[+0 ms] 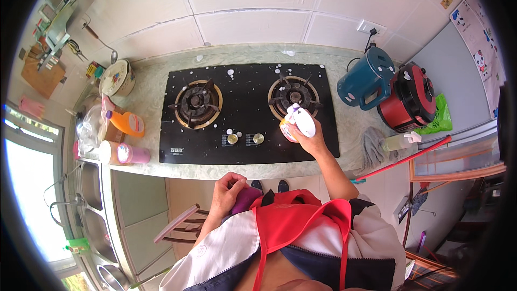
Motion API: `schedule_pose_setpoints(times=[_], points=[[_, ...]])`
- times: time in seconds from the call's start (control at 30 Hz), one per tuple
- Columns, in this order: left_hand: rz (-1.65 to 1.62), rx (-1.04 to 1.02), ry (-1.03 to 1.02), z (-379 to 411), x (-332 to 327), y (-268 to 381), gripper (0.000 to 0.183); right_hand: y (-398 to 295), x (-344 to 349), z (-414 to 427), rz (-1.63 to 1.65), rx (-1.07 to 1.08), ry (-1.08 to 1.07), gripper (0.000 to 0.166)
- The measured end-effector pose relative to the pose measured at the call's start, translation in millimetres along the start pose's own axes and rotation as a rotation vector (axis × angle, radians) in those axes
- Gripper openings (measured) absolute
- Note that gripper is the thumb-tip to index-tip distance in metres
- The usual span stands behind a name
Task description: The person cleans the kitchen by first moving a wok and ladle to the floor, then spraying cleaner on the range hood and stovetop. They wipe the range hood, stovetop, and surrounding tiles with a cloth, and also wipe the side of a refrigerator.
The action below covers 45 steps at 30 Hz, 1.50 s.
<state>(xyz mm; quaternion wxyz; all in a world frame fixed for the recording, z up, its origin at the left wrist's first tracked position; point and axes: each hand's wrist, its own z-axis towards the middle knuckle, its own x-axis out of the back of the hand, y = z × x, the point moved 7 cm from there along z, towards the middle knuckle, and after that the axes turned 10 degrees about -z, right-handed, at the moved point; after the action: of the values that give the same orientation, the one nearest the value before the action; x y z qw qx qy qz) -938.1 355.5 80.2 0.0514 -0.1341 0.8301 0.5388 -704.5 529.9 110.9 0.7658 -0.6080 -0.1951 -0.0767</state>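
My right hand [312, 138] grips a spray bottle [303, 122] with a white head and orange body, above the right side of a black glass gas hob [242, 105]. White foam spots dot the glass, and foam clings near the nozzle. The right burner [295, 96] lies just beyond the bottle; the left burner [196, 101] is farther off. My left hand [229, 192] is in front of the counter edge at my body, its fingers curled on a purple cloth [247, 199].
A blue electric kettle [365, 79] and a red pressure cooker [408, 99] stand at the right, near a grey rag [372, 149]. An orange bottle [127, 123], a pink container [133, 154] and a floral lidded pot [117, 79] are at the left, with a sink [92, 186] below.
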Motion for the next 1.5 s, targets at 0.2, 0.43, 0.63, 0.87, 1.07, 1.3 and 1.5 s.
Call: schedule_pose_setpoints(times=[0.2,0.43,0.63,0.87,1.07,1.3,1.5], points=[[-0.009,-0.040,0.067,-8,18,0,0.012,-27,2,-6,0.082,-0.088,0.033,0.032],[-0.065,-0.057,0.152,-26,40,-10,0.014,-117,-108,18,0.264,0.063,-0.319,0.031],[-0.071,-0.111,0.291,-53,67,-13,0.015,-119,-247,31,0.340,0.188,-0.457,0.038],[-0.164,-0.141,0.407,-76,91,-25,0.015,-116,-299,34,0.141,0.242,-0.507,0.049],[-0.170,-0.139,0.410,-68,96,-22,0.015,-111,-257,37,0.017,0.311,-0.661,0.071],[-0.293,-0.086,0.353,-43,97,-23,0.013,-174,-120,91,0.697,0.224,-0.626,0.014],[-0.291,-0.091,0.108,-2,53,12,0.013,39,-125,91,-0.772,0.002,-0.286,0.024]])
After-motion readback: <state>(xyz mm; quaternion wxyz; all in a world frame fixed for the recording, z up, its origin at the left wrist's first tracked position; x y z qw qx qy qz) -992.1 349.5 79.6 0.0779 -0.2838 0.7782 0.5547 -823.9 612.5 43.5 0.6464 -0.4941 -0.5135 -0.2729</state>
